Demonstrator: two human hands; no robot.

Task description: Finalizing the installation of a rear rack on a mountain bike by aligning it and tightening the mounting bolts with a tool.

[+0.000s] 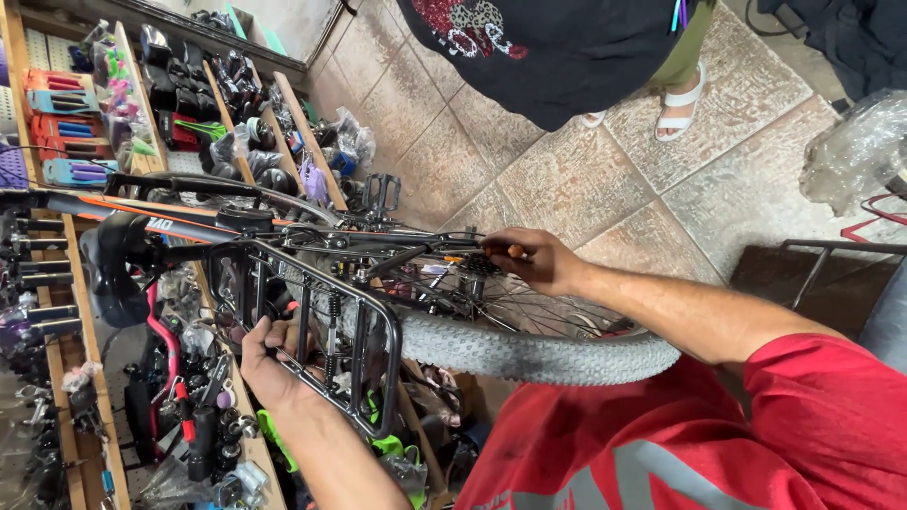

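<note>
One black metal rear rack [312,321] is clasped by the left hand [269,364]; one orange-handled tool [501,251] is gripped by the right hand [534,260] above one knobby grey tyre [529,354].

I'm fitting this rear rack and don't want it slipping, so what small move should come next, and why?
Probably keep the left hand steadying the black rear rack while the right hand turns its orange-handled tool at the strut end near the wheel hub, since only that grip seems to stop the rack shifting.

Matt black metal rack [364,312]; knobbly rubber tyre [529,351]; rough stone floor tiles [567,179].
</note>
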